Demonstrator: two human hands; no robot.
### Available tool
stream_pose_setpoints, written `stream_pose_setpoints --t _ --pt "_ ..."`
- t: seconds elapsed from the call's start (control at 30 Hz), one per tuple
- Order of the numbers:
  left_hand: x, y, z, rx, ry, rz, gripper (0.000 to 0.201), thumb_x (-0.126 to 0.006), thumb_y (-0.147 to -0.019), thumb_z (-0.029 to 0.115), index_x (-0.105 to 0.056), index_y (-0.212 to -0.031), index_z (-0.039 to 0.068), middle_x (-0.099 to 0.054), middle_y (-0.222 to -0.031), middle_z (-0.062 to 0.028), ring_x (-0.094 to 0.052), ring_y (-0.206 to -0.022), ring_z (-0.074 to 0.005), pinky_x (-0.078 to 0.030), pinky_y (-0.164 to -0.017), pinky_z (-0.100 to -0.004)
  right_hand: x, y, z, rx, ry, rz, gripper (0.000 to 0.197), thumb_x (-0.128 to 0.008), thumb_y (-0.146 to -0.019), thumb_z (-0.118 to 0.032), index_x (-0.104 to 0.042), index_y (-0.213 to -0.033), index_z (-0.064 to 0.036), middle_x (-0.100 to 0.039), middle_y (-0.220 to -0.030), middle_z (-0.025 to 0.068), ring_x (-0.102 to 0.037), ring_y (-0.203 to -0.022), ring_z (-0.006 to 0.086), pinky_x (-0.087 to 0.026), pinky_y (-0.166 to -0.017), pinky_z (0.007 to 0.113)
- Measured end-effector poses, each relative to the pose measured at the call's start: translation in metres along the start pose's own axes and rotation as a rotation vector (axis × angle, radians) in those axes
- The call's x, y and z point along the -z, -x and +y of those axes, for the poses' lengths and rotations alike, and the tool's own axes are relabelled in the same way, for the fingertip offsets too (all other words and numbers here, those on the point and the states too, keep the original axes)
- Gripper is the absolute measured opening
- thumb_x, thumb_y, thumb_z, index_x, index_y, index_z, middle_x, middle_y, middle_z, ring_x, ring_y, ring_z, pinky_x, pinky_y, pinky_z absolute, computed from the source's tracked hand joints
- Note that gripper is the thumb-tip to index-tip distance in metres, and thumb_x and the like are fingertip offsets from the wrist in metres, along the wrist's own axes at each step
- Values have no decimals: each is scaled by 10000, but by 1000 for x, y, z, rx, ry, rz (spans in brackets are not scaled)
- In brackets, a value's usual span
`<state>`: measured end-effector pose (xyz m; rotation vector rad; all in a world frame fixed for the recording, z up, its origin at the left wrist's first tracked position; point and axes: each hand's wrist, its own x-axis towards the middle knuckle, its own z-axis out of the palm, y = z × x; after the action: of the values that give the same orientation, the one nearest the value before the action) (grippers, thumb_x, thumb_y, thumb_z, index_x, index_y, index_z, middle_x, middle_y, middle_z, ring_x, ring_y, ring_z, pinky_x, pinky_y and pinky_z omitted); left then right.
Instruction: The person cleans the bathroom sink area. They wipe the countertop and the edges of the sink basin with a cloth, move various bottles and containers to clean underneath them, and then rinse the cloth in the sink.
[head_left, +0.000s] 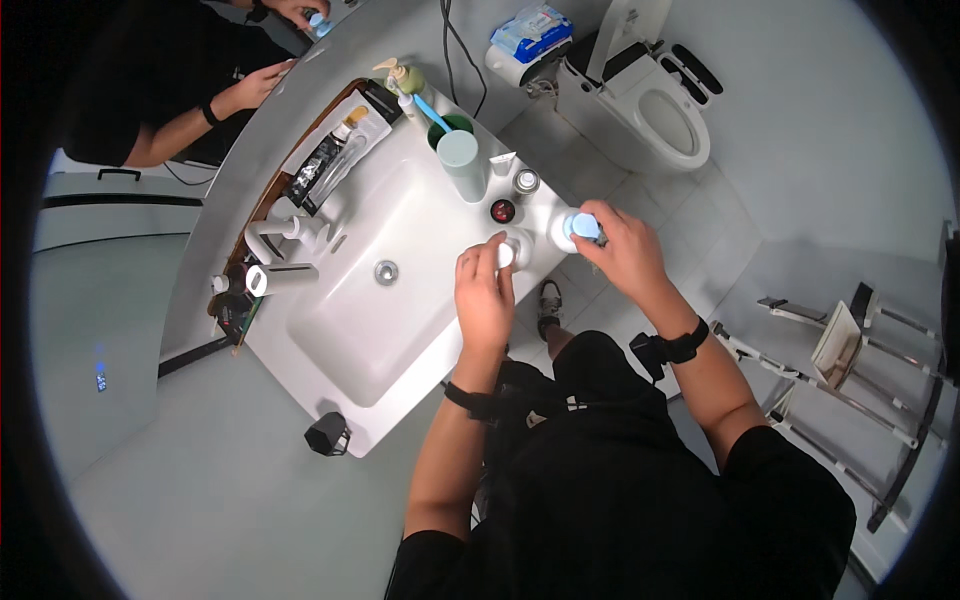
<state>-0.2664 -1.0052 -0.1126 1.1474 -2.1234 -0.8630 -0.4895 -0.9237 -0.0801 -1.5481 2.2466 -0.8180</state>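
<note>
Along the white counter (pixel 430 368), at the basin's (pixel 350 345) three o'clock, our left hand (pixel 485 290) is pinching a white-capped bottle (pixel 508 255), our right hand (pixel 628 250) a blue-topped bottle (pixel 583 226) (both apparently standing, neither yet released).

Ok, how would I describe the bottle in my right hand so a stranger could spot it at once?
Start at the white rectangular sink counter and go to its front right corner, toward the white toilet. There your right hand grips the white bottle by its top. Its light-blue cap sets it apart from the white-topped container in your left hand.
</note>
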Motion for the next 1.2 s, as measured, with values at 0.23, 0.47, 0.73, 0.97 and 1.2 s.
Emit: stream_pose_setpoints --t 0.23,0.47,0.73,0.97,1.2 --pt "-26 -9 21 -31 3 -7 458 -708 -925 0 -684 -1377 70 -696 -1154 -145 -618 -1153 -356 -533 -1003 -453 -1 -33 8 31 -60 -42 350 -859 -876 -212 -675 -1151 -97 -757 -945 135 -733 -799 323 -559 -695 396" --pt "-23 -4 13 44 27 -6 635 -751 -907 42 -557 -1512 40 -709 -1157 -199 -620 -1169 -394 -522 -1023 -477 -2 -40 13 44 -215 -164 403 -883 -861 -202 -647 -1160 -72 -724 -894 104 -718 -822 247 -551 -730 371" --pt "24 38 -8 37 -24 149 683 -846 -892 187 -555 -1497 60 -641 -1398 -184 -575 -1311 -387 -441 -1127 -495 19 -42 56 5 -166 104 496 -791 -980 -299 -563 -1337 -39 -627 -995 43 -601 -959 156 -488 -898 337" --pt "200 209 -160 663 -845 731 1074 -944 -787 507 -435 -1562 -36 -546 -1500 -246 -445 -1433 -446 -343 -1204 -573 46 -44 -21 43 -1224 -69 203 -522 -1061 -158 -591 -1191 -18 -549 -999 63 -512 -914 129 -455 -814 284" --pt "234 263 -230 1072 -547 755 1171 -990 -728 376 -339 -1594 -68 -496 -1562 -286 -490 -1434 -479 -428 -1202 -520 -25 -35 -113 41 -1092 -231 181 -574 -1056 -152 -609 -1175 -20 -586 -961 40 -556 -829 105 -469 -782 259"
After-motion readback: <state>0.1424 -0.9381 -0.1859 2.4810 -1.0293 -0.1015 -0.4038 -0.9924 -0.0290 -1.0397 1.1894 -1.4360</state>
